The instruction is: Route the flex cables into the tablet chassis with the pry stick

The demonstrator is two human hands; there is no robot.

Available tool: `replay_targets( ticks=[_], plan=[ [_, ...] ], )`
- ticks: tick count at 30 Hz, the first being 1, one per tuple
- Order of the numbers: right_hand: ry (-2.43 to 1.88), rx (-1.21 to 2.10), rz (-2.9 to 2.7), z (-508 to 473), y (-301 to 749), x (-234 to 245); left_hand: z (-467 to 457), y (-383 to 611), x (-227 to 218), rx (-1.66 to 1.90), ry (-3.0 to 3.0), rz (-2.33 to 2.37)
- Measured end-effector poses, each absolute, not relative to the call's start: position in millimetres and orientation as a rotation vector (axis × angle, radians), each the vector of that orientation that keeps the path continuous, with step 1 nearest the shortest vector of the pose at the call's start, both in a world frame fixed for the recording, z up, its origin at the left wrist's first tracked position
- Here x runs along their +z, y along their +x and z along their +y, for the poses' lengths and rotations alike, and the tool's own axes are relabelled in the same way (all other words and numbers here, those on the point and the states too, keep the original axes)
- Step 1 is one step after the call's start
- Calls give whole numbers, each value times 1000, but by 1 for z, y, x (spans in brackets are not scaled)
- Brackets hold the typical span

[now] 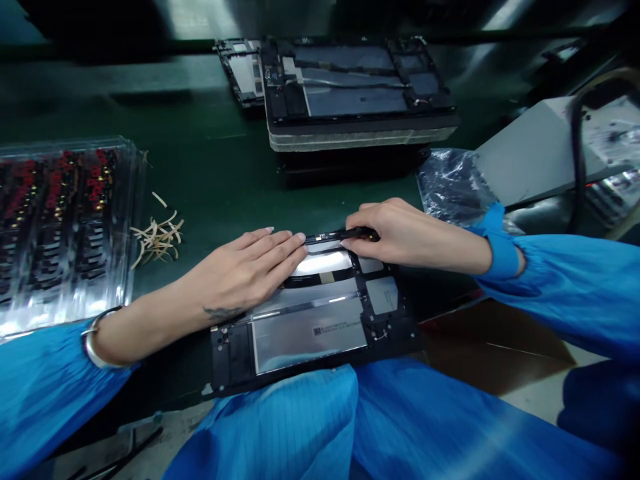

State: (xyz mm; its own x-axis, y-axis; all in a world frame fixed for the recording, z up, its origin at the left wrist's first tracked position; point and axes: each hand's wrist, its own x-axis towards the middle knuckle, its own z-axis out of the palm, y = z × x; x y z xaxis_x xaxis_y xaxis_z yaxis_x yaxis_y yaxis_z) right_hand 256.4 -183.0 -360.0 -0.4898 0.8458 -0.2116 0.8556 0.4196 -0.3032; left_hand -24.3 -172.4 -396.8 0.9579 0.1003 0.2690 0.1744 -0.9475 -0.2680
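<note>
Head view: left hand [245, 270] lies flat, fingers [280, 245] together, pressing on the open tablet chassis [310, 327] at the counter's [210, 167] near edge. Right hand [400, 233] fingers pinched on a thin black tool [357, 233] at the chassis's far rim. Beyond: stacked chassis [357, 93]; left, clear parts tray [60, 227], rubber bands [157, 237].

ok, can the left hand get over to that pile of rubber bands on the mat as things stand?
Probably yes. The left hand lies flat on the opened tablet, holding nothing, and the rubber bands lie on bare green mat to its left, with nothing between. The clear parts tray sits beyond them.
</note>
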Motion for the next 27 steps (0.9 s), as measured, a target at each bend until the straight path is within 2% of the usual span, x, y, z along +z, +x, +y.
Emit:
replay_targets(
  ticks=[7,13,18,19,20,22,23,24,27],
  plan=[
    [1580,-580,2592,-184,254,-359,-174,-21,-392,-305,-2778,-173],
    [1573,-562,2592,-181,254,-361,-175,-3,-381,-120,-2751,-259],
    [1791,-437,3087,-214,253,-351,-164,18,-370,56,-2819,-278],
    [1870,-539,3217,-228,250,-350,-161,21,-370,63,-2862,-289],
    [1916,-773,3299,-244,244,-350,-157,22,-370,63,-2916,-319],
    [1670,-1486,3392,-276,228,-357,-148,22,-374,1,-3068,-448],
    [1623,-1812,3220,-290,219,-365,-144,22,-377,-65,-3163,-531],
    [1692,-1935,3154,-300,210,-375,-140,21,-379,-131,-3262,-615],
    [1934,-1920,3169,-313,190,-405,-129,22,-379,-181,-3522,-835]
  ],
)
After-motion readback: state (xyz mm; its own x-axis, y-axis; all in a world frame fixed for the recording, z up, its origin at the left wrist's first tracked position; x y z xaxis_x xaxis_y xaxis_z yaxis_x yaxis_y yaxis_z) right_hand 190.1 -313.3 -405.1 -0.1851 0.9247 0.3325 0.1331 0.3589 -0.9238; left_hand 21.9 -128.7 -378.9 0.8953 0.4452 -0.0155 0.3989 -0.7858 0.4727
